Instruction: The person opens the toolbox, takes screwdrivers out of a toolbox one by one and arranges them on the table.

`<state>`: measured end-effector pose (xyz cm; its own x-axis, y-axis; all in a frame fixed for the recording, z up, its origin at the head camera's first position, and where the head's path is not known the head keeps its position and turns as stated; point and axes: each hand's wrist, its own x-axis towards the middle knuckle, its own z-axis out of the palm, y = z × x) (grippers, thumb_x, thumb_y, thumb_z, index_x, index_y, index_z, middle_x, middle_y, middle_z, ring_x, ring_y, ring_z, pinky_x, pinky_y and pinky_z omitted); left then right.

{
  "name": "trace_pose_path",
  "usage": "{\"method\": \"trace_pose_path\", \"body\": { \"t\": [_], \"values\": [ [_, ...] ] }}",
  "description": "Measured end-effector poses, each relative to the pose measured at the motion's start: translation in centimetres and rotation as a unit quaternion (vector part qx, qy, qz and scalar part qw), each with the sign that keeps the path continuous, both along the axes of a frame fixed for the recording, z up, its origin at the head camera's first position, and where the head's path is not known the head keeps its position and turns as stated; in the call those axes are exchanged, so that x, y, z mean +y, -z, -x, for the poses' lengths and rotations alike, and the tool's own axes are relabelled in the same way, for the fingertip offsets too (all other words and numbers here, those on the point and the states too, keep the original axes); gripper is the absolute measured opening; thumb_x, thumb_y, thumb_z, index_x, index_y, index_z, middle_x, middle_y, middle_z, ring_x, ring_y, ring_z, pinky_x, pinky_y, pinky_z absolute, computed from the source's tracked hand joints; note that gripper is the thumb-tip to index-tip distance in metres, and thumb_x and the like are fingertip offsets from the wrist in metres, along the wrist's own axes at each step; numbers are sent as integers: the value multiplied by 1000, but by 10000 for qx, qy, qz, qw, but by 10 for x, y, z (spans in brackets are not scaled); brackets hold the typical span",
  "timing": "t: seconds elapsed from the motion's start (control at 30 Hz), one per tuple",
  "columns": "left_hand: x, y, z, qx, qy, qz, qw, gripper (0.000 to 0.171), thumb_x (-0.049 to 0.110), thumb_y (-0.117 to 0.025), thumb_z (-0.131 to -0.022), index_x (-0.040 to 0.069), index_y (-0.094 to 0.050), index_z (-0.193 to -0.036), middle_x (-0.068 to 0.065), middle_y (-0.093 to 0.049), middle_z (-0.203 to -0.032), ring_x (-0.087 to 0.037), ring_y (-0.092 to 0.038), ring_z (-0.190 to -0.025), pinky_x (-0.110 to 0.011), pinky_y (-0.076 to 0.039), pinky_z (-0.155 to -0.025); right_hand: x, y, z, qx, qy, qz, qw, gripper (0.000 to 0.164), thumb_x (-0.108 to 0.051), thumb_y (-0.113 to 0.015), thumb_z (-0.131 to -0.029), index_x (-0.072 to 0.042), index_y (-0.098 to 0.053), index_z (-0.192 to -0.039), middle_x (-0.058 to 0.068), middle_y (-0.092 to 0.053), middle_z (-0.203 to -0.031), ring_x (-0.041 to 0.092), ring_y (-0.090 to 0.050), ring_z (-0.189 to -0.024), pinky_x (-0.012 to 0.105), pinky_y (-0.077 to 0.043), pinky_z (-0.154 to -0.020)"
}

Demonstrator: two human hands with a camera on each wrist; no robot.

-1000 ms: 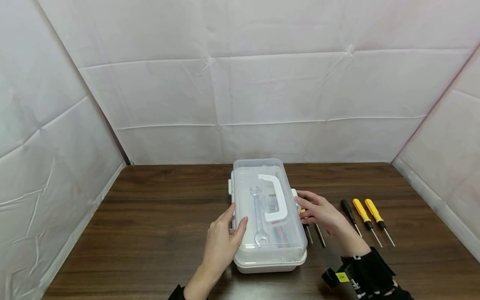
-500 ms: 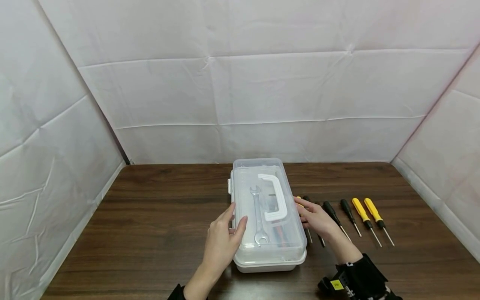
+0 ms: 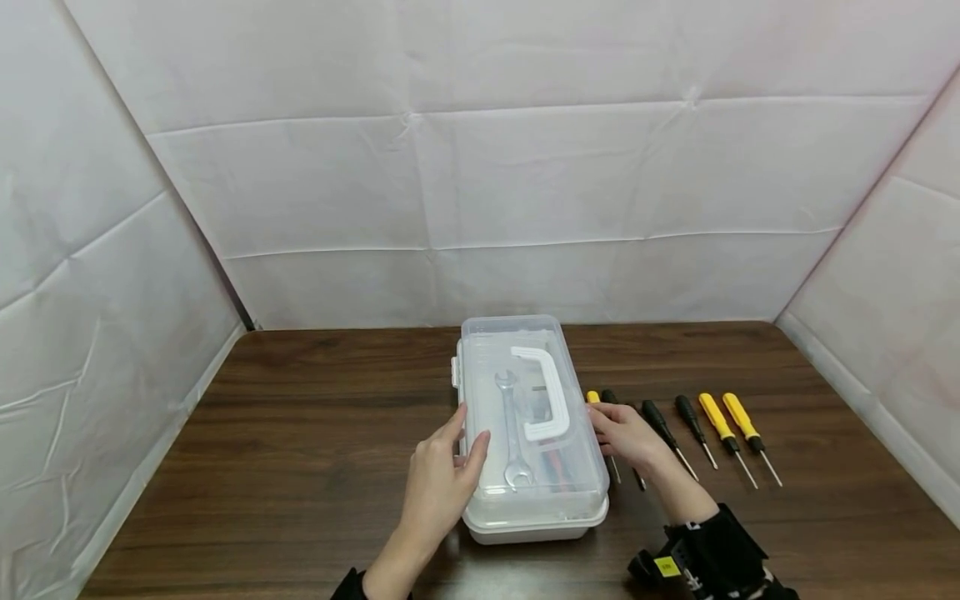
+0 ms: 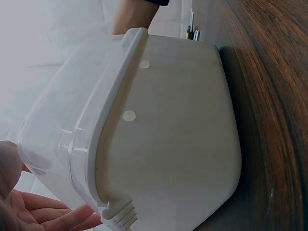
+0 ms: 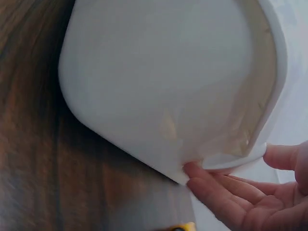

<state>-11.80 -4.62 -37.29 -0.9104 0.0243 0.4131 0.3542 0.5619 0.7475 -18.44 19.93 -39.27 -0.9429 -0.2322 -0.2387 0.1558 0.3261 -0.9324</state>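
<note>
A white toolbox [image 3: 498, 527] with a clear plastic lid stands lengthwise on the table, lid down. Through the lid I see an open-end wrench [image 3: 514, 429]; the white carry handle [image 3: 553, 393] lies flat on top. My left hand [image 3: 438, 475] rests against the toolbox's left side, fingers straight and thumb at the lid. On the other side, my right hand [image 3: 633, 435] touches the edge with its fingertips. In the right wrist view its thumb [image 5: 281, 156] meets the rim while the fingers [image 5: 216, 197] touch lower on the front side. That side's latch is mostly hidden.
Right of the toolbox lie several screwdrivers, among them a black one [image 3: 663, 429], a shorter black one [image 3: 690, 418] and two yellow ones, the outermost yellow screwdriver [image 3: 742, 417] included. Some lie partly behind my right hand. White sheeting [image 3: 435, 183] walls the brown table [image 3: 322, 433].
My right hand has shifted down and slightly left along the toolbox's edge. The white latch that stuck out beside it no longer shows. My left hand keeps its place on the toolbox.
</note>
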Motion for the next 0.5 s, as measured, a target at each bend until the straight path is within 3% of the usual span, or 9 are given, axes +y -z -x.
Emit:
{"method": "trace_pose_path", "body": {
  "t": [0.13, 0.23, 0.3, 0.4, 0.5],
  "values": [
    [0, -2, -2, 96, -112, 322, 9994, 49, 28, -54, -89, -9, -49, -120, -23, -54, -115, -30, -56, -100, -33, -48, -76, 0, -8, 5, 728, -203, -858, 9934, 48, -22, -36, -97, 14, -32, -129, 30, -46, -120, 36, -50, -105, 43, -45, -80],
    [4, -7, -9, 310, -157, 690, 9970, 53, 35, -52, -88, -5, -48, -123, -19, -44, -128, -30, -42, -116, -43, -36, -91, 0, -19, 14, 1551, -138, -1472, 9768, 52, -29, -39, -95, 9, -33, -131, 28, -42, -126, 40, -44, -111, 47, -40, -85],
    [7, -10, -14, 564, -28, 903, 9943, 56, 38, -52, -87, -3, -47, -124, -17, -40, -132, -30, -37, -121, -45, -33, -93, -1, -28, 23, 1985, -67, -1672, 9657, 54, -33, -41, -94, 5, -35, -132, 26, -41, -128, 40, -43, -113, 49, -38, -86],
    [15, -13, -24, 1109, 332, 1327, 9844, 59, 40, -55, -84, -2, -47, -124, -16, -39, -134, -30, -34, -123, -45, -29, -95, -5, -39, 39, 2299, 22, -1767, 9570, 55, -36, -44, -92, 1, -38, -132, 22, -43, -128, 38, -45, -111, 48, -39, -85],
    [23, -12, -33, 1689, 653, 1740, 9680, 59, 36, -64, -79, -1, -49, -122, -17, -42, -131, -32, -38, -120, -48, -31, -93, -10, -45, 57, 2397, -23, -1856, 9529, 54, -35, -46, -91, 1, -40, -131, 21, -44, -128, 36, -46, -111, 47, -40, -84]
  ]
}}
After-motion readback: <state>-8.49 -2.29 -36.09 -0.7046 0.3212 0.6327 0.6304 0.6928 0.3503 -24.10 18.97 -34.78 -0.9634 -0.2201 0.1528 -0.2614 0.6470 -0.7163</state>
